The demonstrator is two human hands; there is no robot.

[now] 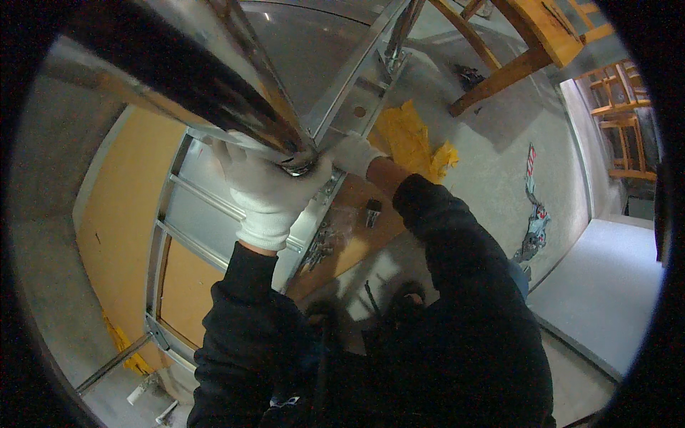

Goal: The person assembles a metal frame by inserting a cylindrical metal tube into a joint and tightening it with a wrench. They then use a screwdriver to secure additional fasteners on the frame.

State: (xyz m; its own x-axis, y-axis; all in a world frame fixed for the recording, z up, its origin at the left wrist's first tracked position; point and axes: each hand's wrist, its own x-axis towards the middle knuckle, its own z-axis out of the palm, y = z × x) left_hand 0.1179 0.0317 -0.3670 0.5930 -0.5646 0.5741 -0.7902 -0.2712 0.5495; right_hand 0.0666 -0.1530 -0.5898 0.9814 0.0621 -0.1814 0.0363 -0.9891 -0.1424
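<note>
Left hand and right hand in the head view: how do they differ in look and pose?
The left hand appears larger and sits at the lower end of the metal post; the right hand appears smaller, on the post's other side. The left hand shows only a thin strip of bare wrist; the right hand shows a longer one. Both wear white gloves.

Grey concrete flr (492,192) is carrying everything. Lg tan brd (121,214) is lying L, w/ metal frame (207,196) sitting over it. Brown sheet (353,232) is lying nr ctr, holding loose metal hdwe (317,246) & a sm dark-topped pc (372,213). Crumpled yellow sheet (407,132) is lying just beyond; red/wht strip (530,164) & crumpled plastic (534,232) are lying R.
</note>
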